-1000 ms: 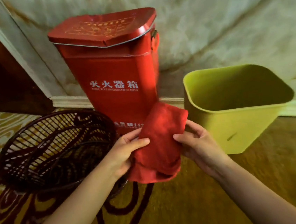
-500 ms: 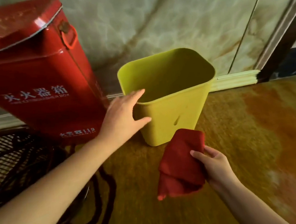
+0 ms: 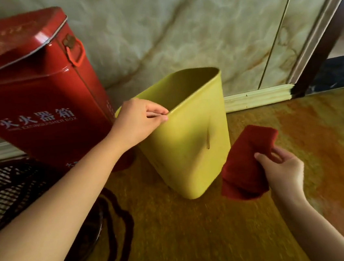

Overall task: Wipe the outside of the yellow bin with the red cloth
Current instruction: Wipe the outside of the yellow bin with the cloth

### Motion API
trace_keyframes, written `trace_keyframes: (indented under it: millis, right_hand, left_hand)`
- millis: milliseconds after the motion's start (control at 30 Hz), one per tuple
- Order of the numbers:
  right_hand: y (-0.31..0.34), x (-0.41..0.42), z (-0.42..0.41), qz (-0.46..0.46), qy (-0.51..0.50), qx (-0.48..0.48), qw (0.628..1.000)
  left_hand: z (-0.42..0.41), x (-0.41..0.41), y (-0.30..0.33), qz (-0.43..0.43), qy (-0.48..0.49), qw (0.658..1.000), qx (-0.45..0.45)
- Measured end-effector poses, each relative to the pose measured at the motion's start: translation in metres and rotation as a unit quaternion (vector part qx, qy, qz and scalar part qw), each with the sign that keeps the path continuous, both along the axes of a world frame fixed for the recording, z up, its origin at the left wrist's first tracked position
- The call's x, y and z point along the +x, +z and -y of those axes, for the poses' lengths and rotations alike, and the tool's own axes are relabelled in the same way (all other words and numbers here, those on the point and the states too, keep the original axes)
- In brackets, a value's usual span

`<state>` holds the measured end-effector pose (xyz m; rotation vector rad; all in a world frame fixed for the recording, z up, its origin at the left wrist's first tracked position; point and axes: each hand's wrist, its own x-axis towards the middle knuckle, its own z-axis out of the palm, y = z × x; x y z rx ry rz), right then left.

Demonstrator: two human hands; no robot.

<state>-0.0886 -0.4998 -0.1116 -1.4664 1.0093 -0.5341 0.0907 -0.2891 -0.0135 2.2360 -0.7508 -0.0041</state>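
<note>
The yellow bin (image 3: pixel 191 141) stands mid-frame on the carpet, tilted so its mouth faces away toward the wall and its bottom edge points at me. My left hand (image 3: pixel 139 121) grips its near rim at the left corner. My right hand (image 3: pixel 281 167) holds the folded red cloth (image 3: pixel 247 162) just right of the bin's lower side; whether the cloth touches the bin I cannot tell.
A tall red fire extinguisher box (image 3: pixel 36 95) stands at the left against the marble wall (image 3: pixel 177 23). A dark wicker basket (image 3: pixel 7 190) lies at the far left on the patterned carpet (image 3: pixel 188 235). A dark door frame (image 3: pixel 326 29) rises at the right.
My left hand went from resting on the bin's side to gripping its rim, and the bin tipped back and nearer. My right hand carried the cloth to the bin's right side.
</note>
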Motion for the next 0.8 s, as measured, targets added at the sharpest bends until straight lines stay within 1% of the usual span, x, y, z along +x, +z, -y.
trace_keyframes:
  millis: [67,100,167,300,367,433,500,533,600,667,800]
  right_hand:
    - [0.012,0.015,-0.001,-0.005,-0.003,-0.122,0.993]
    - [0.018,0.025,-0.005,0.008,0.004,-0.154,0.988]
    - [0.026,0.048,-0.018,0.024,0.03,-0.188,0.982]
    - [0.027,0.081,-0.049,0.048,0.106,-0.223,0.968]
    - [0.025,0.089,-0.059,0.06,0.143,-0.236,0.959]
    - [0.021,0.093,-0.062,0.069,0.199,-0.244,0.946]
    - [0.017,0.094,-0.061,0.079,0.255,-0.235,0.935]
    - [0.015,0.095,-0.06,0.089,0.268,-0.23,0.931]
    - [0.011,0.099,-0.054,0.108,0.258,-0.234,0.931]
    - [0.006,0.106,-0.046,0.107,0.232,-0.249,0.934]
    - [-0.007,0.12,-0.035,0.095,0.188,-0.302,0.93]
  left_hand:
    - [-0.002,0.0,0.002,-0.027,0.004,1.0,0.0]
    - [-0.003,0.0,0.004,-0.025,0.002,1.0,0.017]
    - [-0.006,0.004,0.012,-0.012,0.0,0.998,0.057]
    - [-0.019,0.016,0.025,0.006,0.008,0.99,0.138]
    - [-0.025,0.02,0.027,0.011,0.016,0.987,0.159]
    - [-0.027,0.024,0.027,0.018,0.03,0.985,0.17]
    - [-0.026,0.029,0.029,0.017,0.03,0.981,0.191]
    - [-0.024,0.031,0.029,0.017,0.025,0.979,0.202]
    - [-0.021,0.035,0.03,0.011,0.022,0.979,0.2]
    - [-0.019,0.039,0.029,0.008,0.022,0.98,0.196]
    - [-0.014,0.044,0.029,0.026,-0.019,0.969,0.244]
